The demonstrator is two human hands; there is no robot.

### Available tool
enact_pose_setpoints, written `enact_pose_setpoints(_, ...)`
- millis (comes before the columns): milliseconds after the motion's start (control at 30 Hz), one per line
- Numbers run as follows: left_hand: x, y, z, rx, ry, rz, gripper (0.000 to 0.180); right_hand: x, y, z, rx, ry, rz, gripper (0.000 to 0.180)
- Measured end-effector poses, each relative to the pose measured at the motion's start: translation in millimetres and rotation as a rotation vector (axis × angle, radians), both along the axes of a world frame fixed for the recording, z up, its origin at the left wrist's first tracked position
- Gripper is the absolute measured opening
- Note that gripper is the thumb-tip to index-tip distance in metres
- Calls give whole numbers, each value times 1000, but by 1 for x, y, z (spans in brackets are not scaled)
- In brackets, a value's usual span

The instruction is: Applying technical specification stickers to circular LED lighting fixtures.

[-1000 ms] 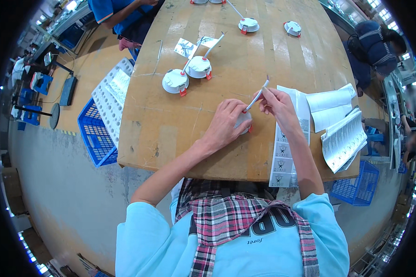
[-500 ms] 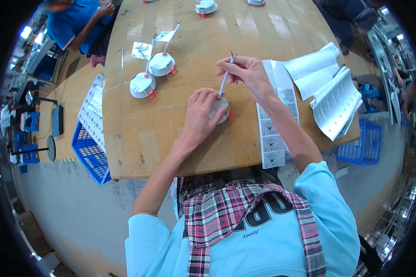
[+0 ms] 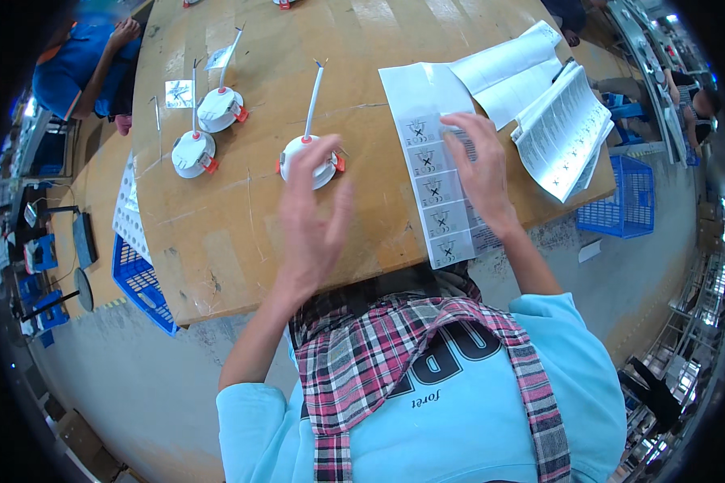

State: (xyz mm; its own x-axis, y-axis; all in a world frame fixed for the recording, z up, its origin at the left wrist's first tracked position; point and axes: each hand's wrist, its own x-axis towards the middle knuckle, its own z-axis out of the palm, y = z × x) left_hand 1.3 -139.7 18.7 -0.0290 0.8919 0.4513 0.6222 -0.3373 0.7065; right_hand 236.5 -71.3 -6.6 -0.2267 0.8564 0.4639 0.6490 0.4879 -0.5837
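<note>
A round white downlight (image 3: 322, 175) with red side clips stands on the brown table, its white cable (image 3: 314, 101) rising to bare wire ends. My left hand (image 3: 308, 225), smeared by motion, hovers at its near side and partly covers it; thumb and fingers are apart and nothing is in them. Over the right part of a sheet of printed labels (image 3: 435, 193) is my right hand (image 3: 482, 165), fingers curved and spread, holding nothing. Whether its fingertips touch the sheet I cannot tell. Two more downlights (image 3: 220, 109) stand to the left, their cables bearing label flags (image 3: 180, 94).
Folded printed leaflets (image 3: 562, 133) lie in a pile at the table's right. Blue crates (image 3: 620, 197) stand beyond both sides of the table (image 3: 354, 221). At the far left is a person in a blue shirt (image 3: 84, 68); others are at the far right.
My right hand has let go of the cable and moved right and down to the label sheet. My left hand has come off the downlight toward me. The view has shifted to the right.
</note>
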Motion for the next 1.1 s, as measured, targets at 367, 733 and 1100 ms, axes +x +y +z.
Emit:
enact_pose_setpoints(367,48,47,-10,-734,-937,-110,74,-9,-24,-15,-112,82,30,27)
enact_pose_setpoints(733,37,79,-18,-870,-708,-186,26,-4,-30,-1,-90,101,136,21)
enact_pose_setpoints(1100,31,70,-14,-1049,-734,-169,35,-14,8,7,89,-54,301,16)
